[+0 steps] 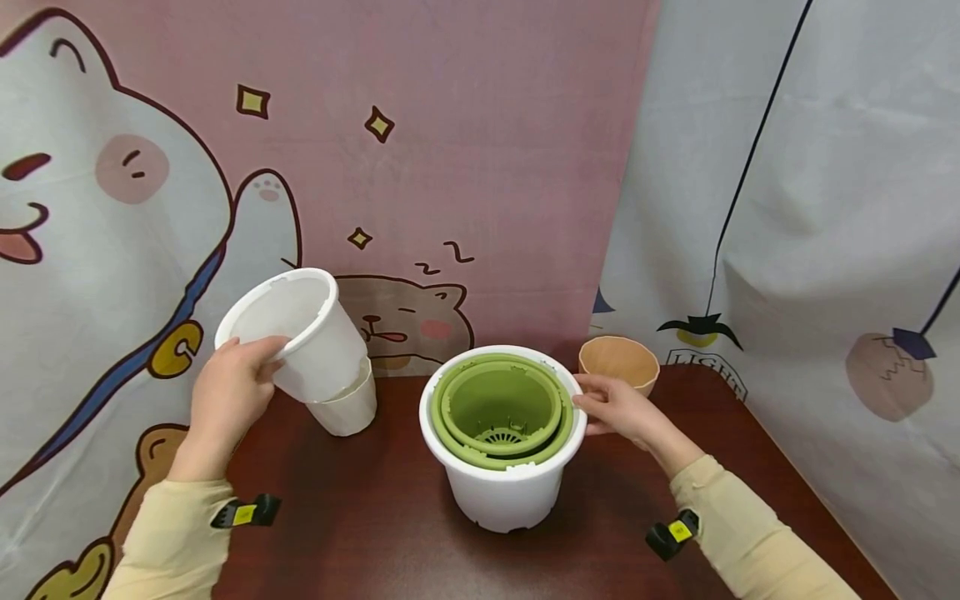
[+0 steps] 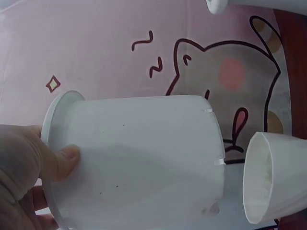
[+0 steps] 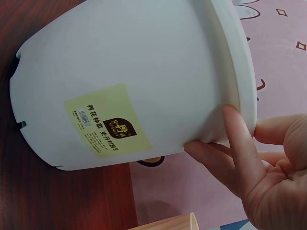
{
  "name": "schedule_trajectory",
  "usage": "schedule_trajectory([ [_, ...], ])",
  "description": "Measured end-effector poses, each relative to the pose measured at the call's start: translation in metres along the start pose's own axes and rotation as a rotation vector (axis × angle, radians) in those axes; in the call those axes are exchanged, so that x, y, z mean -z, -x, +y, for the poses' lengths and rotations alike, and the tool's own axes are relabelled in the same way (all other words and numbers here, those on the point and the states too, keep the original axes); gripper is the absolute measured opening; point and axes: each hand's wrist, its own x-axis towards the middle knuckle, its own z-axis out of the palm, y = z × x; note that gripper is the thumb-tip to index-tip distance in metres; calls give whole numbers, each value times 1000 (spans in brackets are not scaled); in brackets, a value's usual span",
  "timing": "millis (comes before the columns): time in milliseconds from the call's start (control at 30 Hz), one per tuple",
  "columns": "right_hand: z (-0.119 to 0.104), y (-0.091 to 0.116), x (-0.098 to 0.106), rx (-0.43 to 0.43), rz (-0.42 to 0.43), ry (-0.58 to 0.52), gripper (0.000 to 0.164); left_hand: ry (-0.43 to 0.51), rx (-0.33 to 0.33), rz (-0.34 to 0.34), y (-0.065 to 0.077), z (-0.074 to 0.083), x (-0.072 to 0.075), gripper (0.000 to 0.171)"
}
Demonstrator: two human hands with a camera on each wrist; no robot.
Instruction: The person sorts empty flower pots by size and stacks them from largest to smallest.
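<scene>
My left hand (image 1: 236,392) grips the rim of a white flower pot (image 1: 326,354), thumb on its outer wall. The pot is held tilted, its mouth toward the upper left and its notched base toward a smaller white pot (image 1: 348,410). In the left wrist view a gap shows between that base and the smaller pot (image 2: 276,179). My right hand (image 1: 618,408) pinches the rim of a large white flower pot (image 1: 506,496) standing upright on the table. Nested inside it are green pots (image 1: 498,396), the inner one with a slotted bottom. A yellow-green label (image 3: 108,122) shows on the large pot's side.
An orange faceted pot (image 1: 618,360) stands behind my right hand. The dark red-brown tabletop (image 1: 360,525) meets a pink cartoon-printed cloth (image 1: 510,167) at the back and a pale cloth (image 1: 847,250) on the right.
</scene>
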Motion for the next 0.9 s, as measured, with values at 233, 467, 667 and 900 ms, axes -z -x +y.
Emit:
schedule_trajectory([
  [233,0,0,0,-4,-3,5,50,37,-27,-8,-7,13,0,29],
  [467,-1,0,0,-5,-7,6,51,49,-52,2,-11,22,-1,30],
  [667,-1,0,0,-11,-2,13,51,77,-84,8,-15,30,-4,30],
  [900,-1,0,-1,-15,8,13,50,104,-134,38,-20,37,-7,29],
])
